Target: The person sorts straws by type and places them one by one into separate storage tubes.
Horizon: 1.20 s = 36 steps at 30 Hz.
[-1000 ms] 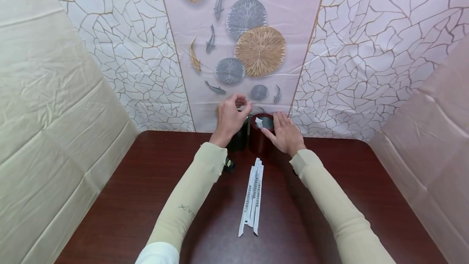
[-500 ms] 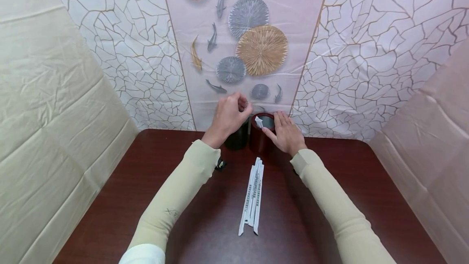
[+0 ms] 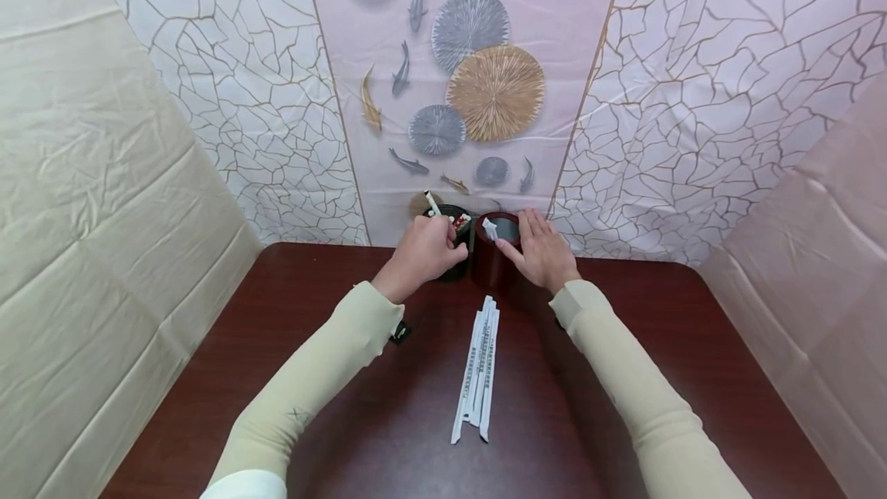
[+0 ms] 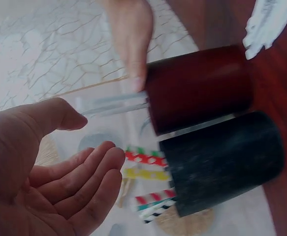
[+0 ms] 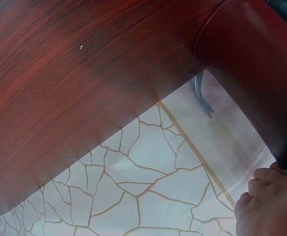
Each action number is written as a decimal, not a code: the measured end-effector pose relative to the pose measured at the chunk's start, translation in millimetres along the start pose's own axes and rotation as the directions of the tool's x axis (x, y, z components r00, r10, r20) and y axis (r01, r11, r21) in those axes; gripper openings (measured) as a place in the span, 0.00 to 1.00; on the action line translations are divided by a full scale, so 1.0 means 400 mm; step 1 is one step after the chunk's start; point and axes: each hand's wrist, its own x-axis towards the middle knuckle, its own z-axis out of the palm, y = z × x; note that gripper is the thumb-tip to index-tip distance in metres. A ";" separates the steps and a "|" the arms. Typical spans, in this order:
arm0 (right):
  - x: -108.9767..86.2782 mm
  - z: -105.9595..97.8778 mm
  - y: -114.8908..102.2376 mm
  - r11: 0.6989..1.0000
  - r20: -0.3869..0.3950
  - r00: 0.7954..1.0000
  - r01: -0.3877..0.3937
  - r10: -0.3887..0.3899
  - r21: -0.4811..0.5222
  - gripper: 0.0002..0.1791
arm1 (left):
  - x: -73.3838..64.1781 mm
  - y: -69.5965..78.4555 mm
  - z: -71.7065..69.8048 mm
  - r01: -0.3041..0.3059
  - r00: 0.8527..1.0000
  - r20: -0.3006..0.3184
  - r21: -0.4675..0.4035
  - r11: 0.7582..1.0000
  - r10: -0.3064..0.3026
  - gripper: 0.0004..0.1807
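Observation:
My left hand (image 3: 428, 250) is beside the rim of a black cup (image 3: 454, 271), its fingers loosely bent and the thumb apart, holding nothing. Several patterned paper straws (image 4: 145, 174), striped and dotted, stick out of that cup; in the left wrist view my fingertips are close to their ends. My right hand (image 3: 542, 254) rests against a dark red cup (image 3: 490, 272), fingers extended along its right side and thumb at its near rim. A white paper-wrapped straw (image 3: 490, 229) pokes out of the red cup beside that thumb.
Several white paper-wrapped straws (image 3: 476, 372) lie in a narrow bunch on the dark wooden table (image 3: 333, 376), in front of the cups. Both cups stand side by side at the table's back edge. A patterned cloth backdrop (image 3: 277, 137) rises right behind them.
My left hand has come down and back towards the left from above the black cup, its pinched fingers loosening. The patterned straws now show in the head view. The right hand stays in place.

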 end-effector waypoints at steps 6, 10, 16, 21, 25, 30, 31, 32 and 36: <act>-0.002 -0.001 0.000 1.000 0.000 1.000 0.001 -0.001 0.004 0.51 | -0.026 -0.018 0.056 0.022 0.994 0.109 -0.020 1.000 -0.020 0.25; -0.002 0.000 -0.001 1.000 0.010 1.000 -0.004 0.004 0.011 0.52 | -0.040 -0.025 0.094 0.058 0.980 0.192 -0.042 0.997 -0.049 0.30; 0.000 0.000 -0.001 1.000 0.012 1.000 -0.005 0.005 0.001 0.52 | -0.063 -0.033 0.161 0.154 0.940 0.319 -0.083 0.985 -0.120 0.25; -0.001 -0.001 -0.002 1.000 0.009 1.000 -0.009 0.009 0.005 0.51 | -0.084 -0.036 0.218 0.183 0.924 0.356 -0.097 0.978 -0.137 0.18; -0.001 0.000 0.001 1.000 0.008 1.000 -0.012 0.012 0.012 0.51 | -0.094 -0.037 0.258 0.221 0.897 0.410 -0.092 0.971 -0.165 0.22; 0.000 0.001 0.003 1.000 0.005 1.000 -0.011 0.011 0.010 0.51 | -0.104 -0.038 0.296 0.260 0.873 0.440 -0.054 0.964 -0.211 0.23; 0.000 0.001 0.003 1.000 0.004 1.000 -0.009 0.009 0.009 0.52 | -0.106 -0.037 0.301 0.270 0.868 0.446 -0.053 0.961 -0.219 0.23; -0.001 0.001 0.002 1.000 0.002 1.000 -0.008 0.008 0.010 0.51 | -0.107 -0.037 0.306 0.276 0.865 0.449 -0.051 0.960 -0.225 0.23; -0.003 0.002 0.000 1.000 -0.004 1.000 -0.006 0.006 0.017 0.52 | -0.105 -0.039 0.324 0.296 0.852 0.466 -0.048 0.954 -0.241 0.22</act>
